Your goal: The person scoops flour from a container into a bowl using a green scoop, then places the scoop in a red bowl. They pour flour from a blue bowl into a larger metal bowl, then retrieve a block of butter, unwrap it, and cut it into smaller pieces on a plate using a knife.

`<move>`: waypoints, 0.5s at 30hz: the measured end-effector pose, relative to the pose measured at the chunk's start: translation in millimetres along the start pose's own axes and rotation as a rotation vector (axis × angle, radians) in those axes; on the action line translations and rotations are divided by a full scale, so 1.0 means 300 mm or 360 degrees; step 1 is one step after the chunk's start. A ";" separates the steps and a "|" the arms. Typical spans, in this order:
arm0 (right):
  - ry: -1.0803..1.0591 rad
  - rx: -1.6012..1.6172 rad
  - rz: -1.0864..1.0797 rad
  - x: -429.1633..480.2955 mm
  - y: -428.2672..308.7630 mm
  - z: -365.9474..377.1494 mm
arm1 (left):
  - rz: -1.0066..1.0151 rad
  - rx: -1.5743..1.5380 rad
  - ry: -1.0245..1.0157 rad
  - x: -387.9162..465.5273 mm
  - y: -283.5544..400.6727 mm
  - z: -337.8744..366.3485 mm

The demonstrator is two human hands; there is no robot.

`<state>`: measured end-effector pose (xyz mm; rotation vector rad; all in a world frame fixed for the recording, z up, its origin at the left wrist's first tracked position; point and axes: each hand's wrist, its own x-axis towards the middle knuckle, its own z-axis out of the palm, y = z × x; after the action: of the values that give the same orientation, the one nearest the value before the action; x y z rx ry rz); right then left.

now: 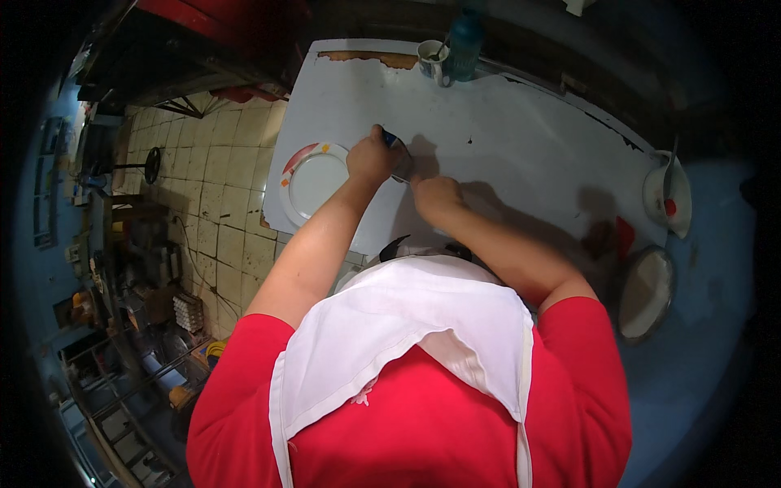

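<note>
Above the white table [488, 122], my left hand [372, 155] is closed around a small dark and blue object [396, 149], perhaps a can or cup, mostly covered by my fingers. My right hand [436, 195] is beside its lower end, fingers curled on what looks like a thin handle or utensil; too small to tell which. A white plate [317, 189] with a red and orange patterned rim lies flat just left of my left hand.
At the table's far edge stand a mug [432, 55] with a spoon and a teal bottle [465, 49]. To the right are a bowl [659, 195] holding a utensil, a red item [624, 236] and a round metal-rimmed container [647, 296]. Tiled floor [213, 183] lies left.
</note>
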<state>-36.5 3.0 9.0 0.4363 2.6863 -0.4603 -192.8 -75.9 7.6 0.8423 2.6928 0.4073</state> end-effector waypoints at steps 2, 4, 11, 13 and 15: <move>-0.0002 0.0051 0.0046 0.029 -0.012 0.047 | -0.0039 -0.0019 -0.0025 0.003 -0.001 0.001; -0.0020 0.0074 0.0026 0.054 -0.005 0.094 | -0.0044 0.0007 0.0006 0.008 0.001 -0.004; -0.0139 0.0212 0.0015 0.012 0.099 0.134 | 0.0008 -0.0006 0.0078 0.048 -0.047 0.018; 0.0018 0.0257 -0.0012 -0.075 0.188 0.121 | -0.0050 -0.0281 0.0187 0.081 -0.130 0.043; 0.0025 0.0301 0.0112 -0.132 0.284 0.112 | -0.0148 -0.0591 0.0236 0.077 -0.244 0.088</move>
<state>39.3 57.7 -25.6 0.5882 2.6427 -0.6963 -238.5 -115.3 -46.4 0.5969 2.6476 0.9443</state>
